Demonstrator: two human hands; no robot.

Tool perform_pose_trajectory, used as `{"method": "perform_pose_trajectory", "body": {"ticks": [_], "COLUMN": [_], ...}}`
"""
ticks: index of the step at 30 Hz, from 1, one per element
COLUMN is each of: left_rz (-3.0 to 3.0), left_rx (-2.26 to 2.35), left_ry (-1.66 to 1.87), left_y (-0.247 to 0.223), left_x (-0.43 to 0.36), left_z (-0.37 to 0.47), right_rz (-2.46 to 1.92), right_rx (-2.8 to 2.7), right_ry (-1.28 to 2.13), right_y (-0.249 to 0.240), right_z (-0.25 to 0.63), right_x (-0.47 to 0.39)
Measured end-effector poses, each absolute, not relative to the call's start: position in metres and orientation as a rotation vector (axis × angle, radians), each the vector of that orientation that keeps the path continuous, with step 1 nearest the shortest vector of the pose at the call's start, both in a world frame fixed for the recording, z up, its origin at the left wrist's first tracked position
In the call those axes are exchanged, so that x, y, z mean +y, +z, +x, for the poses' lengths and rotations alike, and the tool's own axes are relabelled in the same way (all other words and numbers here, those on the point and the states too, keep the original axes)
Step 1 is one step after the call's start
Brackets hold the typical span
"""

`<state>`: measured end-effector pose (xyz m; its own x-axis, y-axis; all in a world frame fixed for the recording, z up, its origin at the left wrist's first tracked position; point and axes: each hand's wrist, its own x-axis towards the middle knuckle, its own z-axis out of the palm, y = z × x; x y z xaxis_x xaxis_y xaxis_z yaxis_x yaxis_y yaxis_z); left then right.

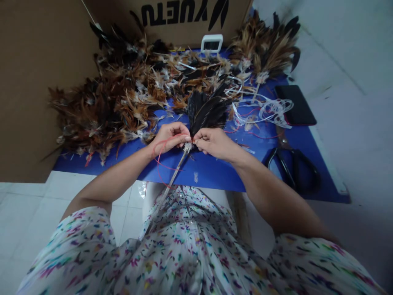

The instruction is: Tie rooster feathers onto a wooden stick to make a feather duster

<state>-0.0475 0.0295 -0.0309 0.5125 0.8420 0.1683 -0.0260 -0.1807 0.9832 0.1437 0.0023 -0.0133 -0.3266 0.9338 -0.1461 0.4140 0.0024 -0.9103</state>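
Thread [158, 163] is what I'd worry about: it's red, thin and hanging in loose loops over the left hand [172, 137] and down past the stick [175, 174]. That hand and the right hand [216, 142] both look pinched on it, fingertips nearly meeting at the neck where the dark feathers [205, 110] join the top of the stick, though the fingers partly hide the exact hold. The feathers sit just beyond the hands over the blue table [221, 174], with the stick slanting back toward the patterned shirt [184, 254].

Couple of ways it could go bad, imo. If either pinch slackens, the thread could loosen and the feathers might twist or slide. Pull too hard — something that skinny could snap. Those slack loops could also snag on the wrist or cross into a knot. And with the stick's low end so near the shirt, one bump might swing the whole thing. White ribbon [266, 110] lies tangled off to the right, so a stray strand could catch there too.
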Motion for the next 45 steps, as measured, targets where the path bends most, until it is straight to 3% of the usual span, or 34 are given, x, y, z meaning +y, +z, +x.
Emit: {"method": "perform_pose_trajectory", "body": {"ticks": [17, 45], "left_rz": [1.604, 2.008], "left_rx": [0.807, 1.238], "left_ry": [0.861, 0.828], "left_y": [-0.027, -0.016], "left_x": [0.021, 0.005], "left_z": [-0.043, -0.034], "right_rz": [-1.374, -1.477], "right_rx": [-1.713, -1.843], "right_ry": [1.343, 0.947], "right_y": [-0.011, -0.021], "right_z": [0.144, 0.138], "right_x": [0.002, 0.0]}}
